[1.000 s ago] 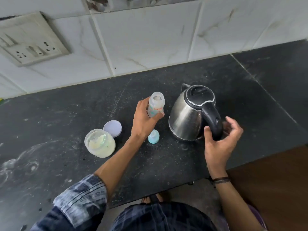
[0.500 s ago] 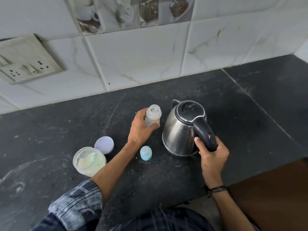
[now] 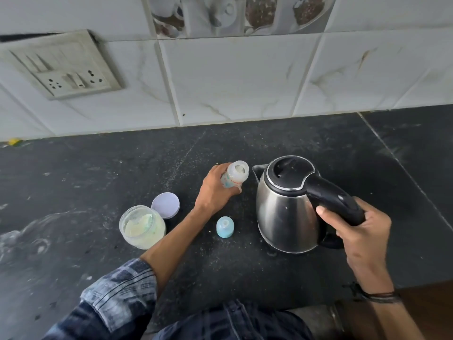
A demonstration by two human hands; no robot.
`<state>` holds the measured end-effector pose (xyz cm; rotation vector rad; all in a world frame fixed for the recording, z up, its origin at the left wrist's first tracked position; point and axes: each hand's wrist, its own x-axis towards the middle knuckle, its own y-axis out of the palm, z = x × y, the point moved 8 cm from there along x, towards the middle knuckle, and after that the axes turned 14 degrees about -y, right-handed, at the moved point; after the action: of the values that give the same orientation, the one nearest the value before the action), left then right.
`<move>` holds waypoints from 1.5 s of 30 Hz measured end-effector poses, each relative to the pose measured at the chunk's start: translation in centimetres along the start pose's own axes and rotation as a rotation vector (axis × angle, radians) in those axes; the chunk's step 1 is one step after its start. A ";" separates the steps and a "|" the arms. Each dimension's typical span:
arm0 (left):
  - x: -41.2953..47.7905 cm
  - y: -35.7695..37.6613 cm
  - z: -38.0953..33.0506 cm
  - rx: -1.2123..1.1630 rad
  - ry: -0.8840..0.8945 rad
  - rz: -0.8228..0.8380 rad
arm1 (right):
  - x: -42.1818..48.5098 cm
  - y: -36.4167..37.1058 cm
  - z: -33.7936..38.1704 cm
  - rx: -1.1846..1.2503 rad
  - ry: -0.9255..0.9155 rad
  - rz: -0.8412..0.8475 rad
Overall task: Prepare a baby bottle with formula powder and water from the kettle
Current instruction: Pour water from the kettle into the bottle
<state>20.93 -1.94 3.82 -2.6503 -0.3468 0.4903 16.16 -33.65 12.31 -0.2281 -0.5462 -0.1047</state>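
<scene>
One upright kettle [image 3: 282,209], spout toward bottle [image 3: 232,179]

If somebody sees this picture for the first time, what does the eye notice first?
First comes the steel kettle, right of centre on the dark counter, with the right hand gripping its black handle. Beside its spout the left hand holds an open baby bottle.

free: counter [image 3: 245,143] by wall [image 3: 232,82] | blocked: jar [image 3: 142,227] — teat cap [image 3: 225,227] — kettle [image 3: 286,209]
</scene>
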 end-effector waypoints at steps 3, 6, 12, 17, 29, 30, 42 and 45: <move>0.2 0.0 -0.2 0.005 0.020 0.006 | 0.7 0.9 1.1 -0.010 -0.015 0.059; 0.3 -0.1 -0.2 0.017 0.029 0.003 | 1.1 1.6 1.7 -0.018 -0.002 0.088; 0.1 -0.6 0.6 0.007 0.015 0.002 | 1.9 2.3 2.4 -0.058 0.023 0.124; -0.2 -0.6 1.3 -0.010 0.002 0.001 | 2.3 2.9 2.5 -0.088 0.044 0.148; 0.3 -1.2 2.0 0.003 -0.011 0.006 | 3.4 4.2 2.8 -0.182 0.072 0.221; 0.3 -1.1 2.0 0.008 -0.008 0.007 | 3.5 4.2 2.9 -0.191 0.068 0.232; 0.1 -0.7 2.8 -0.002 -0.023 0.020 | 5.3 4.7 3.4 -0.249 0.068 0.339; 0.1 -0.7 2.9 0.010 -0.033 0.015 | 5.7 4.9 3.4 -0.263 0.067 0.364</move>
<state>19.73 -0.24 1.62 -2.6396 -0.3338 0.5404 20.09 -28.32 17.26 -0.5740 -0.4159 0.1704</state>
